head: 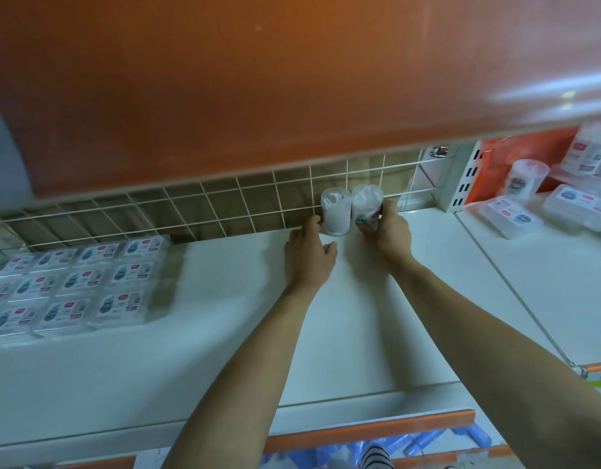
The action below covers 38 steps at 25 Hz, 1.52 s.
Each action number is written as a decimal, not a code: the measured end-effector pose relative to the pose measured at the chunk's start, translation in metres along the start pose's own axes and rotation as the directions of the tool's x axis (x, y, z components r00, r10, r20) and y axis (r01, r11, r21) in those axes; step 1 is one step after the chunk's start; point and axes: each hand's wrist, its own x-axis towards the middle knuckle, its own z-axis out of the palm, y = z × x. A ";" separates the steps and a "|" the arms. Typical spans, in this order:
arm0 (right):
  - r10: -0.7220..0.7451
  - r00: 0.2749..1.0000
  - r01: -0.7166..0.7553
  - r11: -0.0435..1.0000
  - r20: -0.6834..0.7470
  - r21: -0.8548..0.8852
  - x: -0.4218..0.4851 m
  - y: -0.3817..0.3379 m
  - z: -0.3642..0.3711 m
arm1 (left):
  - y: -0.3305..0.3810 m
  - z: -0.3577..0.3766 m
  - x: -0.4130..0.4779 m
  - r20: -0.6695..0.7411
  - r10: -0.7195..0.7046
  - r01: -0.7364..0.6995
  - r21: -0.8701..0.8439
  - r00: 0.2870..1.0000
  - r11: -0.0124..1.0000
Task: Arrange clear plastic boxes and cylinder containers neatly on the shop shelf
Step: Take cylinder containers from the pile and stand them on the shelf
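Observation:
Two clear cylinder containers stand side by side at the back of the white shelf point(224, 333), against the wire grid. My left hand point(309, 255) touches the left cylinder point(334, 211) with its fingertips at the base, thumb spread apart. My right hand point(388, 231) grips the right cylinder point(366, 204), fingers and thumb curled round its lower half, hiding part of its label. Several flat clear plastic boxes point(72, 282) with labels lie in tidy rows at the shelf's left.
An orange shelf underside point(258, 79) hangs low overhead. The white wire grid point(224, 204) backs the shelf. On the neighbouring shelf to the right lie loose clear boxes point(512, 216) and an upright cylinder point(527, 179). An orange price rail point(360, 431) edges the front.

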 end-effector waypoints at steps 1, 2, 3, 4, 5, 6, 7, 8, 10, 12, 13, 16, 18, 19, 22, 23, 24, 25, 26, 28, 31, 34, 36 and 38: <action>0.003 1.000 -0.003 1.000 -0.001 -0.001 0.001 0.001 0.001 | 0.001 0.000 0.000 -0.013 0.004 -0.004 0.007 1.000 1.000; 0.001 1.000 -0.001 1.000 -0.005 -0.010 0.002 0.002 0.002 | 0.002 0.000 -0.001 -0.025 0.009 -0.009 0.011 1.000 1.000; -0.006 1.000 0.006 1.000 -0.011 -0.024 0.003 0.004 0.003 | 0.003 0.000 -0.001 -0.032 0.017 -0.016 0.012 0.999 1.000; -0.016 1.000 0.015 0.999 -0.018 -0.043 0.003 0.006 0.004 | 0.003 0.001 -0.001 -0.036 0.029 -0.028 0.012 0.999 1.000; -0.026 0.999 0.025 0.998 -0.021 -0.063 0.003 0.007 0.005 | 0.002 0.001 -0.001 -0.037 0.043 -0.043 0.013 0.998 0.999; -0.037 0.999 0.035 0.996 -0.023 -0.080 0.002 0.008 0.005 | 0.002 0.002 -0.001 -0.035 0.059 -0.059 0.016 0.998 0.998; -0.046 0.999 0.043 0.995 -0.025 -0.092 0.002 0.008 0.005 | 0.001 0.002 -0.001 -0.028 0.076 -0.075 0.023 0.997 0.997; -0.055 0.998 0.052 0.993 -0.027 -0.103 0.002 0.008 0.005 | 0.000 0.003 0.000 -0.019 0.094 -0.094 0.035 0.995 0.995; -0.064 0.998 0.060 0.991 -0.028 -0.118 -0.001 0.009 0.005 | -0.001 0.003 0.000 -0.009 0.127 -0.126 0.051 0.992 0.991; -0.063 0.998 0.059 0.992 -0.029 -0.115 -0.002 0.009 0.005 | -0.001 0.003 0.000 -0.009 0.139 -0.138 0.037 0.990 0.990; -0.064 0.997 0.061 0.992 -0.029 -0.110 -0.002 0.009 0.006 | -0.001 0.003 0.000 -0.009 0.139 -0.138 0.033 0.990 0.990; -0.078 0.996 0.074 0.993 -0.043 -0.097 0.000 0.011 0.007 | -0.002 0.003 -0.001 -0.010 0.142 -0.141 0.042 0.990 0.989; -0.080 0.996 0.075 0.992 -0.045 -0.103 0.002 0.012 0.007 | -0.001 0.003 0.000 -0.014 0.142 -0.141 0.040 0.990 0.989; -0.082 0.996 0.077 0.991 -0.042 -0.106 0.002 0.013 0.007 | -0.001 0.003 0.000 -0.018 0.144 -0.144 0.036 0.989 0.989; -0.089 0.995 0.086 0.992 -0.033 -0.090 0.002 0.014 0.008 | -0.001 0.002 -0.001 -0.032 0.138 -0.137 0.025 0.990 0.990; -0.089 0.996 0.086 0.993 -0.032 -0.086 0.001 0.014 0.009 | -0.002 0.002 -0.001 -0.035 0.125 -0.125 0.016 0.992 0.992; -0.085 0.996 0.083 0.993 -0.030 -0.087 0.001 0.013 0.009 | -0.002 0.002 -0.002 -0.037 0.111 -0.111 0.003 0.993 0.994; -0.081 0.996 0.078 0.993 -0.030 -0.091 0.001 0.012 0.008 | -0.001 0.001 -0.002 -0.038 0.102 -0.103 -0.008 0.994 0.995; -0.077 0.996 0.074 0.992 -0.034 -0.098 0.001 0.011 0.008 | -0.001 0.001 -0.002 -0.034 0.107 -0.107 -0.012 0.994 0.994; -0.081 0.996 0.075 0.991 -0.050 -0.109 0.001 0.011 0.008 | -0.001 0.001 -0.002 -0.012 0.122 -0.122 -0.008 0.992 0.992; -0.081 0.996 0.076 0.991 -0.042 -0.114 0.002 0.013 0.007 | -0.001 0.002 0.000 -0.001 -0.003 0.003 -0.115 1.000 0.993; -0.094 0.995 0.090 0.991 -0.044 -0.094 0.000 0.012 0.007 | -0.002 0.002 0.011 0.070 -0.137 0.149 -0.197 0.988 0.969; -0.103 0.993 0.099 0.992 -0.056 -0.075 -0.002 0.011 0.006 | 0.000 0.003 0.022 0.127 -0.192 0.214 -0.190 0.973 0.958; -0.106 0.993 0.102 0.993 -0.058 -0.066 -0.002 0.011 0.006 | 0.003 0.006 0.027 0.120 -0.235 0.254 -0.175 0.964 0.951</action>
